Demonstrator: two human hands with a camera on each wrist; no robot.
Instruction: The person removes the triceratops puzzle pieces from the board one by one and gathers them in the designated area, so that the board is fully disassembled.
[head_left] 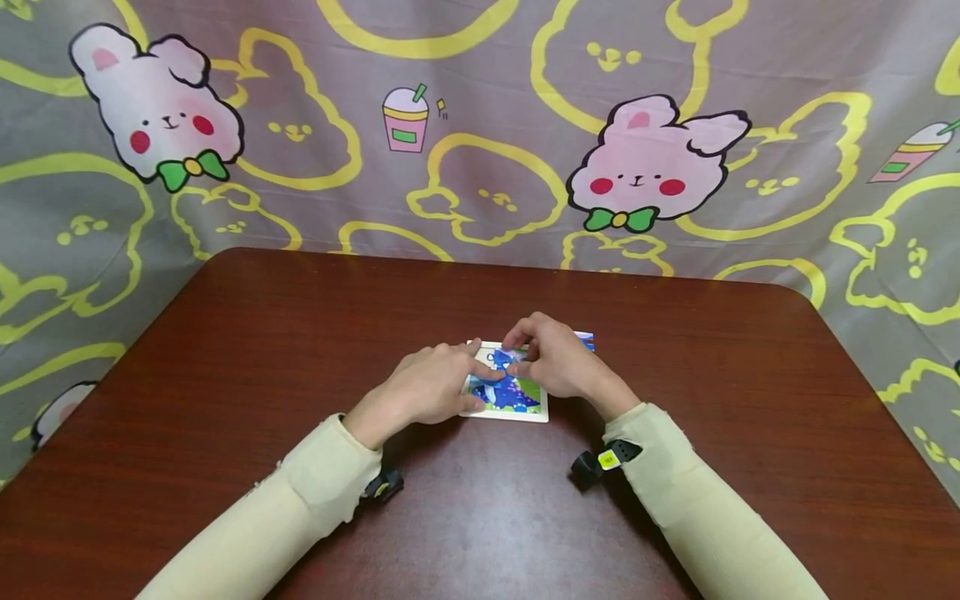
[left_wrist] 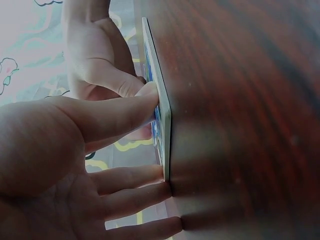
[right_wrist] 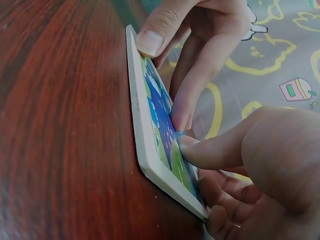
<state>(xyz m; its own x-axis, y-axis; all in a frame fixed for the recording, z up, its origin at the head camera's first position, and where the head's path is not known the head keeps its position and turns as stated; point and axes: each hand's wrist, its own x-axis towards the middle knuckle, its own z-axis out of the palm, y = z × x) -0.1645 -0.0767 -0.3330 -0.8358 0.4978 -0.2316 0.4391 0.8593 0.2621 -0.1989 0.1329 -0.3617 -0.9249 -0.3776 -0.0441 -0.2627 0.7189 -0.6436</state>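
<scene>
A flat puzzle board (head_left: 534, 417) with a white frame and a blue cartoon picture lies on the table. My left hand (head_left: 427, 383) rests over its left side, thumb on the near part and forefinger extended onto the picture. In the right wrist view, the left thumb (right_wrist: 151, 41) touches a corner of the board (right_wrist: 150, 160). My right hand (head_left: 558, 358) bends over the far right part, thumb and forefinger around a blue piece (head_left: 504, 357). The right thumb (right_wrist: 192, 150) meets the picture beside the left forefinger; that hand's other fingers curl by the board's edge.
Another printed piece (head_left: 585, 340) lies just behind the right hand, partly covered by it. The brown wooden table (head_left: 225, 417) extends around the board, with a patterned cloth (head_left: 495, 108) hanging behind it. Both wrists wear black camera straps.
</scene>
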